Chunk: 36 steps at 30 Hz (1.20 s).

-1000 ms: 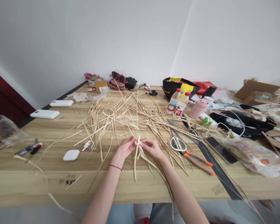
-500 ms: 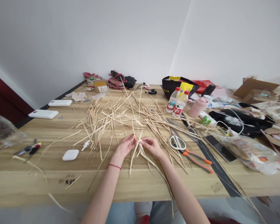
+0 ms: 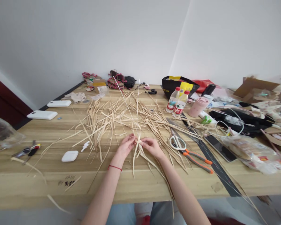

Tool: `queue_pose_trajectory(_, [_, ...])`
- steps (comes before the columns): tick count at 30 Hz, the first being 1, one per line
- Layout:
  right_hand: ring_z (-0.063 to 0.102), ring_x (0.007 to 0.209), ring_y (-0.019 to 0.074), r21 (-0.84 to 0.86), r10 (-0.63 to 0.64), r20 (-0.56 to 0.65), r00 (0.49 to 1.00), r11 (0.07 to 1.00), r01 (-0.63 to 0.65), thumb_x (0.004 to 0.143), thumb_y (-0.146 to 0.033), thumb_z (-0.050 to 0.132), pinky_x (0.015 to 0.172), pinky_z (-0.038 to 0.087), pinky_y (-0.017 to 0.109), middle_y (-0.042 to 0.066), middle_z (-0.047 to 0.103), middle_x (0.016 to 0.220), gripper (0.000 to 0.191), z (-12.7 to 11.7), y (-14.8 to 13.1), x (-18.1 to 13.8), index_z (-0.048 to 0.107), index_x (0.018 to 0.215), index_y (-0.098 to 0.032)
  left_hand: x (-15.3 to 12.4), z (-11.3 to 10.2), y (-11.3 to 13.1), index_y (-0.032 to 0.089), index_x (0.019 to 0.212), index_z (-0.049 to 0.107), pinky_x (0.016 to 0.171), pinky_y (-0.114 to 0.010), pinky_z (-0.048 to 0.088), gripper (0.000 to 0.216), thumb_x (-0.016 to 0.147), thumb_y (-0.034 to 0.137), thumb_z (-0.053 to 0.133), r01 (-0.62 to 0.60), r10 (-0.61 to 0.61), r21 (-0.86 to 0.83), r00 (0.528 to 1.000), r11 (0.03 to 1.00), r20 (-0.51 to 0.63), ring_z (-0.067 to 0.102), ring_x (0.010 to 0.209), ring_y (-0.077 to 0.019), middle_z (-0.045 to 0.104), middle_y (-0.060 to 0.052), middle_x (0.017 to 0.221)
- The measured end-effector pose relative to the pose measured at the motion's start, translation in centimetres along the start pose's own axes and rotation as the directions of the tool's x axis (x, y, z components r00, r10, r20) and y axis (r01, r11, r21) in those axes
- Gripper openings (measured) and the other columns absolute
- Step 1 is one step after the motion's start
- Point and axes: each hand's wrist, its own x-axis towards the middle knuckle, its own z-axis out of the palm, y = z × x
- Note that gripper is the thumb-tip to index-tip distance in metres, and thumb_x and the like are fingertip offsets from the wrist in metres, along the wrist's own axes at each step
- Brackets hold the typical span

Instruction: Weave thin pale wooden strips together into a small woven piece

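Observation:
Between my two hands is a small bundle of crossed pale straw strips [image 3: 138, 142], held just above the table's near half. My left hand [image 3: 126, 145], with a red cord at its wrist, pinches the bundle from the left. From the right, the fingertips of my right hand [image 3: 152, 147] are closed on the same crossing. Two thin white wires [image 3: 138, 106] rise from the bundle and spread apart toward the back. Long strip ends hang down toward me, one reaching past the table edge. My fingers partly cover the crossing.
Loose straw strips [image 3: 103, 115] lie in a wide heap beyond my hands. Right of them are scissors [image 3: 177, 142], orange-handled pliers [image 3: 198, 161], a phone [image 3: 220, 148] and two bottles [image 3: 180, 103]. Leftward lie a white earphone case [image 3: 70, 156] and a clear plastic cup [image 3: 4, 132].
The two wires have swung left at their tops. A hanging strip end has shifted slightly right. Both hands keep their pinch in nearly the same place.

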Motion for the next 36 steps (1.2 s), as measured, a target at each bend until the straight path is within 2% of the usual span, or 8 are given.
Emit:
queue_pose_trajectory(5, [0.064, 0.073, 0.0195, 0.009, 0.016, -0.126, 0.992, 1.000, -0.015, 0.075, -0.044, 0.067, 0.069, 0.051, 0.032, 0.006, 0.071, 0.082, 0.029, -0.1, 0.5, 0.1, 0.071, 0.086, -0.018, 0.1, 0.4, -0.4, 0.014, 0.089, 0.063, 0.071, -0.023, 0.050, 0.029, 0.064, 0.018, 0.079, -0.126, 0.131, 0.160, 0.991, 0.979, -0.025, 0.064, 0.074, -0.0131, 0.068, -0.003, 0.083])
queue_pose_trajectory(10, [0.064, 0.073, 0.0196, 0.049, 0.016, -0.214, 0.977, 0.999, -0.006, 0.074, -0.044, 0.068, 0.070, 0.051, 0.032, 0.007, 0.070, 0.082, 0.029, -0.4, 0.8, 0.3, 0.071, 0.086, -0.018, -0.2, 1.2, -0.8, 0.015, 0.074, 0.069, 0.070, -0.022, 0.046, 0.020, 0.058, 0.011, 0.080, -0.250, 0.245, 0.451, 0.967, 0.857, 0.070, 0.060, 0.071, -0.0145, 0.068, -0.004, 0.075])
queue_pose_trajectory(17, [0.061, 0.067, 0.0182, 0.072, 0.020, -0.377, 0.926, 0.997, 0.008, 0.073, -0.048, 0.068, 0.065, 0.051, 0.032, 0.005, 0.068, 0.075, 0.034, -1.0, 0.7, 0.6, 0.070, 0.087, -0.018, -0.9, 1.2, 0.2, 0.020, 0.065, 0.072, 0.075, -0.024, 0.042, 0.013, 0.063, 0.007, 0.075, -0.325, 0.319, 0.519, 0.942, 0.790, 0.104, 0.057, 0.077, -0.0185, 0.065, -0.004, 0.072])
queue_pose_trajectory(24, [0.061, 0.067, 0.0183, 0.073, -0.005, -0.466, 0.885, 0.996, 0.044, 0.073, -0.048, 0.068, 0.067, 0.052, 0.033, 0.005, 0.067, 0.074, 0.033, -1.7, 1.4, 0.8, 0.068, 0.087, -0.019, 0.1, -1.1, 1.2, 0.024, 0.063, 0.072, 0.098, -0.034, 0.035, 0.020, 0.060, 0.004, 0.073, -0.344, 0.392, 0.636, 0.917, 0.691, 0.070, 0.053, 0.099, -0.0254, 0.064, -0.006, 0.077])
queue_pose_trajectory(26, [0.061, 0.069, 0.0184, 0.052, -0.013, -0.451, 0.892, 0.998, 0.041, 0.074, -0.047, 0.067, 0.067, 0.052, 0.033, 0.005, 0.067, 0.076, 0.032, -1.7, 1.5, 0.7, 0.068, 0.088, -0.018, 0.0, -1.1, 1.5, 0.023, 0.071, 0.073, 0.105, -0.036, 0.028, 0.023, 0.061, 0.004, 0.070, -0.374, 0.423, 0.674, 0.901, 0.637, 0.099, 0.050, 0.107, -0.0262, 0.066, -0.007, 0.084])
queue_pose_trajectory(28, [0.061, 0.073, 0.0188, 0.016, -0.030, -0.421, 0.907, 0.999, 0.041, 0.075, -0.046, 0.066, 0.068, 0.051, 0.033, 0.006, 0.066, 0.079, 0.030, -1.7, 1.5, 0.7, 0.068, 0.088, -0.018, -0.5, -0.5, 1.7, 0.025, 0.097, 0.072, 0.109, -0.037, 0.023, 0.043, 0.063, 0.000, 0.064, -0.414, 0.411, 0.689, 0.893, 0.595, 0.181, 0.048, 0.115, -0.0243, 0.065, -0.005, 0.106])
queue_pose_trajectory(31, [0.062, 0.076, 0.0194, -0.029, -0.062, -0.353, 0.934, 0.998, 0.055, 0.076, -0.045, 0.065, 0.071, 0.050, 0.033, 0.006, 0.067, 0.083, 0.029, -1.4, 1.2, 0.6, 0.069, 0.087, -0.019, -1.4, 1.0, 1.7, 0.026, 0.119, 0.061, 0.108, -0.035, 0.027, 0.058, 0.067, -0.001, 0.060, -0.430, 0.319, 0.597, 0.903, 0.677, 0.288, 0.047, 0.121, -0.0216, 0.060, -0.005, 0.123])
queue_pose_trajectory(36, [0.062, 0.077, 0.0204, -0.094, -0.063, -0.219, 0.974, 0.995, 0.043, 0.078, -0.043, 0.064, 0.072, 0.049, 0.033, 0.007, 0.068, 0.083, 0.027, -1.0, 0.5, 0.2, 0.070, 0.087, -0.019, -1.4, 2.3, 0.7, 0.019, 0.106, 0.066, 0.095, -0.029, 0.041, 0.036, 0.071, 0.017, 0.071, -0.312, 0.294, 0.433, 0.950, 0.846, 0.110, 0.058, 0.107, -0.0204, 0.066, -0.008, 0.111])
